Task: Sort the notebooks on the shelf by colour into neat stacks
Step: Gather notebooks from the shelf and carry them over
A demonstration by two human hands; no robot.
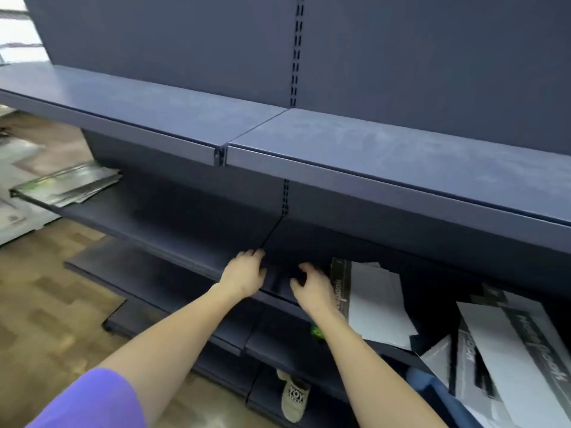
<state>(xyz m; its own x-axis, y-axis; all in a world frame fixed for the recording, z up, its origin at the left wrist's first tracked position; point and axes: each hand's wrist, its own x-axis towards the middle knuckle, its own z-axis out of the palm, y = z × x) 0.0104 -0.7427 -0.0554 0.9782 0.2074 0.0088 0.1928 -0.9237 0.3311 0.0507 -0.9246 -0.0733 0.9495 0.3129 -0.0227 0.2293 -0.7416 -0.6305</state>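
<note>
Both of my hands are on the middle dark blue shelf (pixel 160 233). Between them lies a dark, glossy notebook (pixel 280 281) that blends into the shelf. My left hand (pixel 244 273) touches its left side with fairly straight fingers. My right hand (pixel 312 288) curls its thumb and fingers round the right edge. Just right of that hand lie white notebooks with black spines (pixel 375 301). More white and grey notebooks (pixel 509 350) lie askew at the lower right. A stack of grey-green notebooks (pixel 69 185) sits at the shelf's far left end.
The upper shelf (pixel 370 146) juts out above my hands and shades the middle one. Lower shelves (pixel 173 288) stick out below. On the wooden floor (pixel 46 304) stands a person's shoe (pixel 295 396) by the shelf base. White boxes (pixel 18 217) sit at the left.
</note>
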